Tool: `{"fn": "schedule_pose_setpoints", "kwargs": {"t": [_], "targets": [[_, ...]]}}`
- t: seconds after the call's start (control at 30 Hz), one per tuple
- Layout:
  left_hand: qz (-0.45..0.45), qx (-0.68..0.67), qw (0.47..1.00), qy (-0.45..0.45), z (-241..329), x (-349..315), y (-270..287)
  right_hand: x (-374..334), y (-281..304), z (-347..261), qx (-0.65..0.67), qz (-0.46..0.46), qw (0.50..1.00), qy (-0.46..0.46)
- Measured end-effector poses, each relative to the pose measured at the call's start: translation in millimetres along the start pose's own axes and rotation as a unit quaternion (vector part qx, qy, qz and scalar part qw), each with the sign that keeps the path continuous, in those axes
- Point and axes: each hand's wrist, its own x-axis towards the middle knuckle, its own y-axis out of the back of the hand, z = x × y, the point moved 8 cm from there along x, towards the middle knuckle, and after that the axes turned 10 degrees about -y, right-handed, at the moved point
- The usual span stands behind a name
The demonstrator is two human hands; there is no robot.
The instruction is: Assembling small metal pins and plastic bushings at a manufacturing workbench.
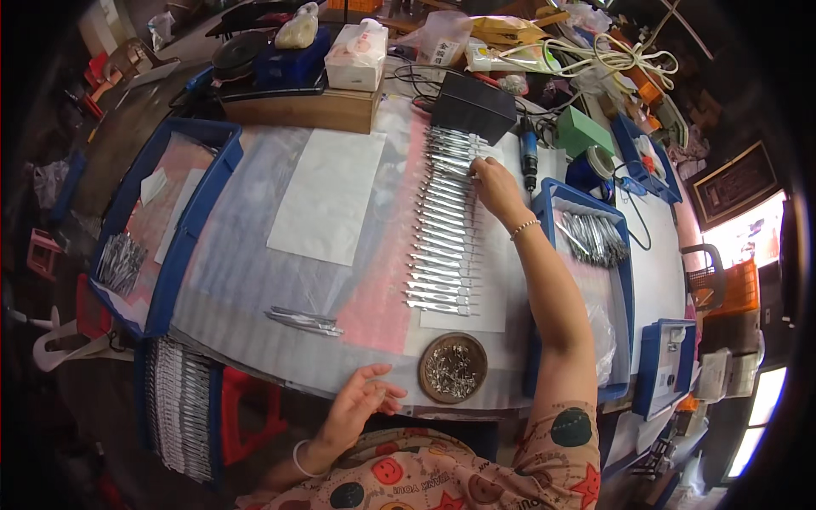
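Where right hand [495, 183] reaches, upper centre: metal tools [446, 223].
Likely light, slick; hold mid-shaft. Right grip unclear; left hand [365, 399] loose, empty.

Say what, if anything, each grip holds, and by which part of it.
The left grip holds nothing visible. The right grip has its fingertips at the right ends of the upper tools; whether it holds one cannot be told.

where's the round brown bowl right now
In the head view, the round brown bowl sits slightly right of centre near the front edge of the table, just below the row of metal tools and right of the left hand.
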Motion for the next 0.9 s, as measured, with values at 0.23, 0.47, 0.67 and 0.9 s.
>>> {"fn": "schedule_pose_setpoints", "kwargs": {"t": [0.23, 0.47, 0.67, 0.9], "targets": [[-0.01, 0.003, 0.999, 0.03, 0, 4, 2, 15, -9, 3, 0.022, 0.0, 1.0, -0.012], [-0.015, 0.014, 0.999, 0.041, 1, 1, 2, 14, -12, 10, 0.026, 0.017, 0.999, -0.008], [0.019, 0.09, 0.995, -0.047, 31, -4, 13, -4, 14, -6, 0.024, 0.024, 0.999, 0.018], [-0.025, 0.645, 0.688, -0.331, 155, 25, 16, -130, 85, -99, 0.084, -0.184, 0.978, 0.044]]}}
